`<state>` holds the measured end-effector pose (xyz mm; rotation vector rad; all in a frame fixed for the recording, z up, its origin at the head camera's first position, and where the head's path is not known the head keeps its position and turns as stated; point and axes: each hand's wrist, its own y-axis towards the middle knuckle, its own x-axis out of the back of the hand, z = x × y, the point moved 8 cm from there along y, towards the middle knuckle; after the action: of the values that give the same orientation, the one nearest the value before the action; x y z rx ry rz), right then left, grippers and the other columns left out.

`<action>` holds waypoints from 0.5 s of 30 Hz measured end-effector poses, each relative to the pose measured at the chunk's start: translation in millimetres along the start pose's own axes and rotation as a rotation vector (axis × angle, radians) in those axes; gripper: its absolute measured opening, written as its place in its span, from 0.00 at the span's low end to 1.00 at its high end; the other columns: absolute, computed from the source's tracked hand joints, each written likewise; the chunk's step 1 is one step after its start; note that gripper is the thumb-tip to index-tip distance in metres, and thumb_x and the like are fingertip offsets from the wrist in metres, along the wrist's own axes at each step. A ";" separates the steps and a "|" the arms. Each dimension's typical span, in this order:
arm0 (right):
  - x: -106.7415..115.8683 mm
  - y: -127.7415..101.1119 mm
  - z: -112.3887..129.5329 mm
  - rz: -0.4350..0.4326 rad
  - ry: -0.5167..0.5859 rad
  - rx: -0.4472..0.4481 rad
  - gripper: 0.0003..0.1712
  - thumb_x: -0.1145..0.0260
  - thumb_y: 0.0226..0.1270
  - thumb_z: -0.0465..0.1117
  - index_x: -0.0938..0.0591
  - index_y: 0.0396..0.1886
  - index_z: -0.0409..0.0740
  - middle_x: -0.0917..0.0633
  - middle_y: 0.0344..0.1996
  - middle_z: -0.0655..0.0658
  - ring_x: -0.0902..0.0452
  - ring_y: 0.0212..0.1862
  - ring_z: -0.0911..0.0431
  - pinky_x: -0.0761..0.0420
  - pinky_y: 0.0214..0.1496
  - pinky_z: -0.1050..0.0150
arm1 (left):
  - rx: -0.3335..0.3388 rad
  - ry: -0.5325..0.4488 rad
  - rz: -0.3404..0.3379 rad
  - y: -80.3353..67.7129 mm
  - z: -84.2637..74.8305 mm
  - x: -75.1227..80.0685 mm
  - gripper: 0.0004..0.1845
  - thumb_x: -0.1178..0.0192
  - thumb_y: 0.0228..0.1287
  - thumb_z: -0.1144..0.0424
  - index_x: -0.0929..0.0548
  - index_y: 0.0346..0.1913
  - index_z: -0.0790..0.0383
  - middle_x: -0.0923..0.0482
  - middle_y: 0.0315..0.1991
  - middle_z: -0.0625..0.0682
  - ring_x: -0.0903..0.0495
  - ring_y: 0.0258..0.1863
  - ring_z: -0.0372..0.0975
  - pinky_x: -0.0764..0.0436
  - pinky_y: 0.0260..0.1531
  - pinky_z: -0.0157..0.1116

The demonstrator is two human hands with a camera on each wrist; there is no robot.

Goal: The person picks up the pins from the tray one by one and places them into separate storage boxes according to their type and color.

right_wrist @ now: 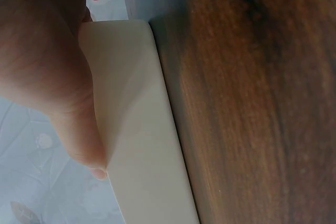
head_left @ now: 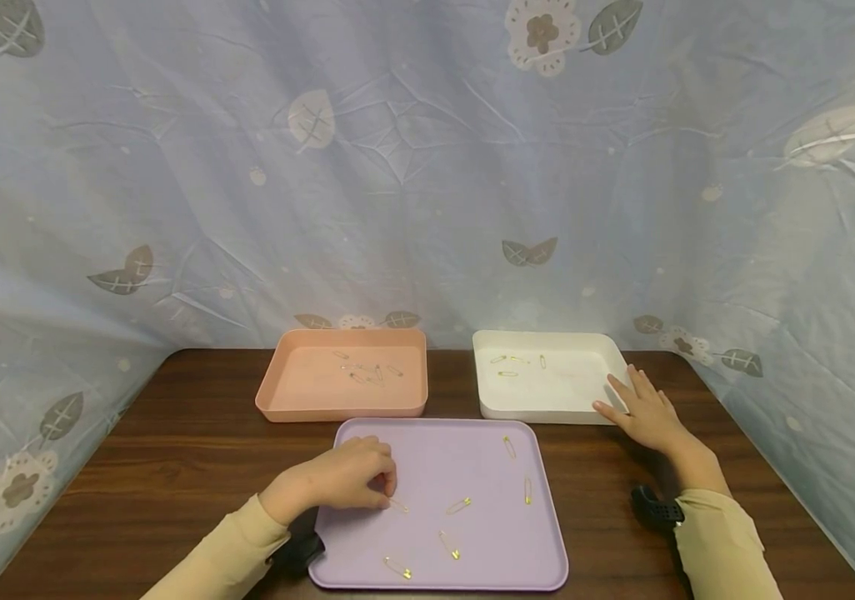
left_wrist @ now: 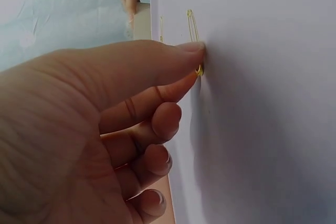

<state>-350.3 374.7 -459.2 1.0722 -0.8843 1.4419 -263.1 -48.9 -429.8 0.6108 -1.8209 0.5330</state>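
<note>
My left hand (head_left: 352, 475) is over the left side of the lilac tray (head_left: 495, 567), thumb and forefinger pinching a gold safety pin (left_wrist: 193, 24) close to the tray surface. The pin's far end sticks out past the thumb; its middle is hidden by the fingertips. The other fingers curl loosely. At the white tray (head_left: 588, 367), my right hand (head_left: 648, 412) rests with fingers spread on the front right corner, thumb along the rim, holding nothing. Several more gold safety pins (head_left: 459, 506) lie scattered on the lilac tray.
A pink tray (head_left: 307, 383) behind on the left has several safety pins (head_left: 375, 375) in it. Inside the white tray, several gold pins (head_left: 507, 374) lie toward the left. All stand on a dark wooden table (head_left: 150, 467), with a patterned cloth (head_left: 412, 208) hanging behind.
</note>
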 end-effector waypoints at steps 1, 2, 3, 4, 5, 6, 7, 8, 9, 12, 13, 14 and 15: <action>0.3 0.1 -0.2 -0.001 -0.001 0.000 0.47 0.47 0.69 0.65 0.41 0.74 0.37 0.55 0.74 0.23 0.60 0.75 0.27 0.55 0.67 0.24 | 0.001 -0.003 0.005 0.2 0.4 -0.5 0.08 0.30 0.53 0.57 0.20 0.25 0.45 0.31 0.26 0.38 0.37 0.32 0.30 0.37 0.38 0.30; 0.6 0.0 -0.3 -0.003 -0.002 0.001 0.47 0.47 0.69 0.65 0.41 0.74 0.37 0.55 0.74 0.22 0.60 0.75 0.27 0.55 0.67 0.24 | 0.002 -0.009 0.011 0.1 0.5 -0.7 0.08 0.30 0.53 0.57 0.20 0.25 0.46 0.31 0.26 0.38 0.37 0.32 0.30 0.37 0.38 0.30; 0.8 -0.1 -0.4 -0.004 -0.004 0.002 0.47 0.47 0.69 0.65 0.41 0.74 0.37 0.55 0.74 0.23 0.60 0.75 0.27 0.55 0.67 0.24 | 0.000 -0.011 0.014 0.2 0.5 -1.0 0.08 0.30 0.53 0.57 0.20 0.25 0.46 0.31 0.25 0.38 0.37 0.32 0.30 0.37 0.38 0.30; 1.0 -0.2 -0.3 -0.005 -0.002 0.005 0.46 0.46 0.69 0.65 0.41 0.74 0.36 0.54 0.74 0.22 0.60 0.74 0.27 0.55 0.66 0.24 | -0.001 -0.014 0.016 0.3 0.4 -1.0 0.08 0.30 0.53 0.57 0.21 0.25 0.45 0.32 0.25 0.38 0.37 0.32 0.30 0.37 0.38 0.30; 1.5 -0.3 0.0 -0.006 -0.003 0.004 0.46 0.46 0.69 0.65 0.40 0.74 0.36 0.54 0.74 0.22 0.60 0.74 0.27 0.55 0.67 0.24 | 0.000 -0.015 0.018 0.4 0.7 -1.4 0.08 0.30 0.53 0.57 0.21 0.25 0.45 0.32 0.25 0.38 0.37 0.32 0.30 0.37 0.38 0.30; 1.7 -0.5 0.0 -0.006 -0.004 0.002 0.46 0.46 0.69 0.65 0.40 0.74 0.37 0.54 0.74 0.22 0.60 0.75 0.27 0.55 0.67 0.24 | 0.002 -0.016 0.020 0.4 0.7 -1.5 0.08 0.30 0.53 0.57 0.21 0.24 0.45 0.32 0.25 0.38 0.37 0.32 0.30 0.37 0.38 0.30; 1.6 -0.5 -0.1 -0.005 -0.003 0.001 0.47 0.46 0.69 0.65 0.40 0.74 0.37 0.54 0.74 0.23 0.60 0.75 0.27 0.55 0.67 0.24 | 0.005 -0.018 0.023 0.4 1.0 -1.8 0.09 0.31 0.53 0.57 0.21 0.24 0.45 0.33 0.25 0.37 0.37 0.31 0.30 0.37 0.38 0.30; 1.6 -0.7 0.2 -0.004 -0.004 0.001 0.47 0.46 0.69 0.65 0.41 0.74 0.37 0.55 0.74 0.23 0.60 0.75 0.27 0.55 0.67 0.24 | 0.008 -0.018 0.024 0.4 1.2 -1.9 0.09 0.31 0.53 0.57 0.22 0.24 0.44 0.33 0.25 0.37 0.38 0.31 0.30 0.37 0.39 0.31; 1.3 -0.7 0.1 -0.002 -0.004 0.000 0.47 0.46 0.69 0.65 0.41 0.74 0.37 0.55 0.74 0.23 0.60 0.75 0.27 0.55 0.67 0.24 | 0.012 -0.018 0.024 0.5 1.4 -2.1 0.09 0.31 0.53 0.58 0.22 0.23 0.44 0.33 0.25 0.37 0.38 0.31 0.30 0.37 0.39 0.31; 0.4 -0.2 -0.5 0.002 -0.004 -0.006 0.47 0.47 0.69 0.65 0.41 0.74 0.37 0.55 0.74 0.23 0.60 0.75 0.28 0.55 0.67 0.25 | 0.021 -0.020 0.025 0.3 1.7 -1.9 0.10 0.31 0.52 0.59 0.23 0.22 0.44 0.34 0.24 0.37 0.37 0.31 0.30 0.38 0.39 0.31; 0.1 0.0 -0.7 0.002 -0.002 -0.006 0.47 0.47 0.69 0.65 0.41 0.74 0.37 0.55 0.74 0.23 0.60 0.75 0.28 0.55 0.67 0.25 | 0.022 -0.020 0.024 0.2 1.8 -1.8 0.10 0.31 0.51 0.59 0.23 0.22 0.44 0.34 0.24 0.36 0.37 0.31 0.30 0.38 0.39 0.31; -0.1 0.0 -0.7 0.002 -0.002 -0.006 0.47 0.47 0.69 0.65 0.41 0.74 0.37 0.55 0.74 0.23 0.60 0.75 0.28 0.56 0.67 0.25 | 0.022 -0.022 0.023 0.1 1.5 -1.5 0.10 0.32 0.50 0.60 0.23 0.22 0.44 0.34 0.24 0.37 0.37 0.31 0.30 0.38 0.39 0.31; -0.3 0.0 -0.9 0.002 -0.001 -0.007 0.47 0.47 0.69 0.65 0.41 0.74 0.37 0.55 0.74 0.23 0.60 0.75 0.28 0.56 0.67 0.25 | 0.022 -0.021 0.022 0.1 1.3 -1.3 0.10 0.32 0.50 0.60 0.23 0.21 0.44 0.34 0.24 0.37 0.37 0.31 0.30 0.37 0.39 0.31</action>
<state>-350.5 375.5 -459.7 1.0674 -0.8904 1.4390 -263.7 -49.5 -431.4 0.6140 -1.8454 0.5635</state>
